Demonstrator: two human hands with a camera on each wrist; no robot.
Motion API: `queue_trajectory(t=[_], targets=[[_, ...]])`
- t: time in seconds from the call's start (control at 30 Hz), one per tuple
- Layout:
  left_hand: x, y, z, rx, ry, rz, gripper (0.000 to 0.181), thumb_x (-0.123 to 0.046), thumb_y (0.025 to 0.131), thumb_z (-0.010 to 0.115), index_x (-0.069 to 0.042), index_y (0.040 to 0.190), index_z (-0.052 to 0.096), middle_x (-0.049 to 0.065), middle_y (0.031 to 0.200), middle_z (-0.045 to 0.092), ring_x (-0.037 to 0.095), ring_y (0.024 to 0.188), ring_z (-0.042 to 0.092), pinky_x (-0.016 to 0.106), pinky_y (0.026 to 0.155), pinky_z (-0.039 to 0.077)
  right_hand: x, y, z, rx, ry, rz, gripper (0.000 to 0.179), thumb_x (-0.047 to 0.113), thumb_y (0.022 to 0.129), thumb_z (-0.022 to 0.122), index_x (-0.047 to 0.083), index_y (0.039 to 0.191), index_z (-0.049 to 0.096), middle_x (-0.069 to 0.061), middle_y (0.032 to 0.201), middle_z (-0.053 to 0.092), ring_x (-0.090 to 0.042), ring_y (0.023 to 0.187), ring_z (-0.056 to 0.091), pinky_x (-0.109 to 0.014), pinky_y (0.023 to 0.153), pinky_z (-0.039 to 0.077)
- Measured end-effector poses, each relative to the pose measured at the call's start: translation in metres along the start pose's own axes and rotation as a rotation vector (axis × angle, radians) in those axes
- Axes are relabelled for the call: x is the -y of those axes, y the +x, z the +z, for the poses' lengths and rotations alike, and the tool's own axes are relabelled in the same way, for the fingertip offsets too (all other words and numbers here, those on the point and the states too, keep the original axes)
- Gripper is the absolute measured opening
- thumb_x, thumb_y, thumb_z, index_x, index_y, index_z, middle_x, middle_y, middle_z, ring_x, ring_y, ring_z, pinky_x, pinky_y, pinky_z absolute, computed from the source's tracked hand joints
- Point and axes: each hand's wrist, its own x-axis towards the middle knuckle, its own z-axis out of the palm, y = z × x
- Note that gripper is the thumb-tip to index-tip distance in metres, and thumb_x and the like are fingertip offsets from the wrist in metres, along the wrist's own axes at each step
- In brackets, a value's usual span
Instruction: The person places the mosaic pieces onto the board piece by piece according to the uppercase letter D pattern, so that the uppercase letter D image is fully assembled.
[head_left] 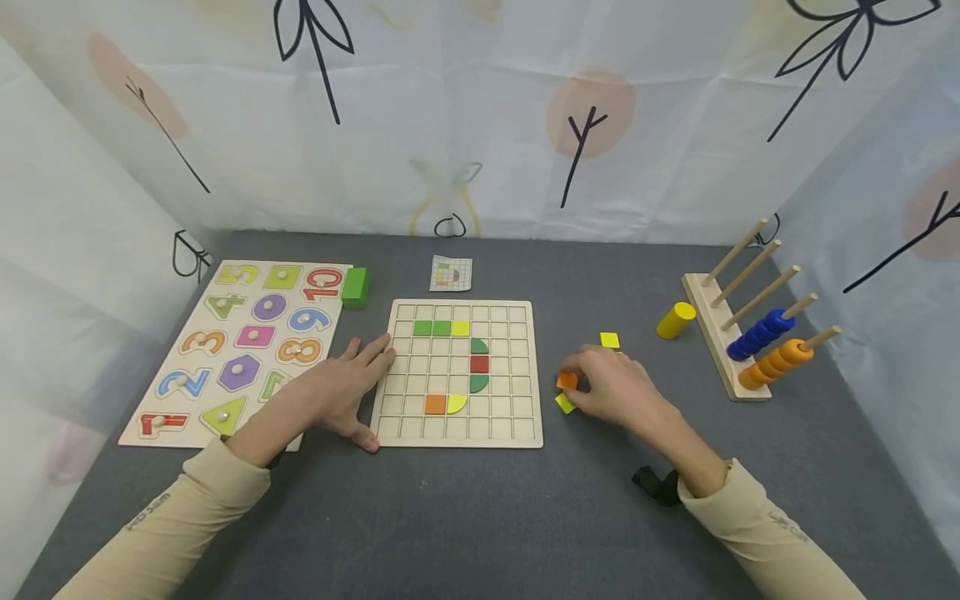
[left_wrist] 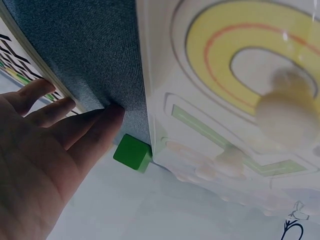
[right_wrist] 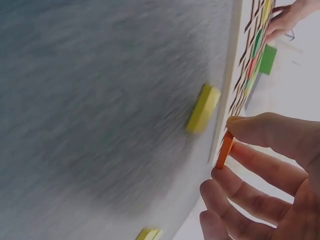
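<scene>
A wooden grid board [head_left: 504, 425] lies in the middle of the table, with several coloured tiles in its cells, among them a red square tile [head_left: 479, 364] and an orange square tile [head_left: 435, 404]. Along the board's left edge rests my left hand [head_left: 337, 392], fingers extended, thumb near the lower corner. Right of the board, my right hand [head_left: 618, 385] pinches another orange tile [right_wrist: 225, 150] between thumb and fingers, above the table. Close by on the table lie yellow tiles, one [head_left: 565, 403] just below the hand and another [head_left: 610, 340] beyond it.
At left lies a number-and-shape puzzle board [head_left: 191, 350], a green block [head_left: 356, 288] at its corner. A small pattern card [head_left: 451, 273] sits behind the grid. Rightward stand a yellow cylinder [head_left: 676, 321] and a peg stand [head_left: 716, 346] with blue and orange rings.
</scene>
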Motion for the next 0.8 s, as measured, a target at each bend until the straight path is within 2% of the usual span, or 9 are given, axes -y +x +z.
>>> queue_trajectory(t=[0.17, 0.4, 0.53, 0.8], targets=[[0.0, 0.0, 0.0, -0.004, 0.003, 0.001, 0.133, -0.067, 0.06, 0.09, 0.0, 0.158, 0.031, 0.025, 0.168, 0.022, 0.064, 0.145, 0.027, 0.067, 0.107, 0.044, 0.018, 0.01, 0.003, 0.0, 0.006, -0.057, 0.02, 0.009, 0.086, 0.077, 0.009, 0.106, 0.078, -0.005, 0.096, 0.071, -0.016, 0.079, 0.06, -0.027, 0.061, 0.046], [0.001, 0.0, 0.001, 0.0, 0.009, -0.003, 0.134, -0.068, 0.059, 0.09, 0.001, 0.158, 0.03, 0.026, 0.168, 0.02, 0.064, 0.145, 0.027, 0.067, 0.107, 0.044, 0.046, 0.024, 0.006, 0.018, 0.008, -0.084, 0.026, 0.014, 0.086, 0.078, 0.01, 0.112, 0.078, -0.006, 0.099, 0.073, -0.018, 0.081, 0.063, -0.024, 0.052, 0.042], [0.001, 0.001, 0.002, 0.01, 0.003, -0.008, 0.134, -0.067, 0.06, 0.09, 0.0, 0.158, 0.029, 0.025, 0.169, 0.019, 0.064, 0.146, 0.025, 0.067, 0.108, 0.043, 0.062, 0.031, 0.01, 0.033, 0.025, -0.11, 0.026, 0.012, 0.087, 0.076, 0.011, 0.113, 0.078, -0.005, 0.102, 0.073, -0.018, 0.085, 0.065, -0.024, 0.052, 0.042], [0.0, 0.001, 0.001, 0.015, 0.003, -0.015, 0.134, -0.067, 0.059, 0.091, 0.0, 0.158, 0.029, 0.025, 0.169, 0.019, 0.064, 0.146, 0.025, 0.067, 0.108, 0.043, 0.094, 0.047, 0.023, 0.044, 0.067, -0.205, 0.023, 0.009, 0.087, 0.074, 0.012, 0.11, 0.079, -0.003, 0.097, 0.07, -0.013, 0.075, 0.054, -0.025, 0.051, 0.038]])
